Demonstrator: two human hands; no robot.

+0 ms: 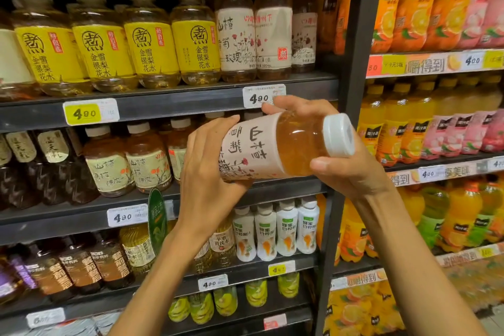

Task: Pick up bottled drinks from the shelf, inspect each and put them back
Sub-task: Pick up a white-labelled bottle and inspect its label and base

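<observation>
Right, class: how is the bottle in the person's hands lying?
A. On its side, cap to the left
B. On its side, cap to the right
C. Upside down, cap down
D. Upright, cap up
B: the bottle lies sideways, its white cap by the right hand, the left hand gripping its base end.

left hand [207,172]: raised, fingers curled round bottle [278,144] base | right hand [346,161]: raised, grips bottle near its cap

Even, moderately bright store lighting falls on the shelf fronts [169,106], while the recess above the top row is black. Small highlights glint on the held bottle [286,144], which is sharp. Wide-angle distortion bows the shelves, and the lower left and far right edges are blurred.
</observation>
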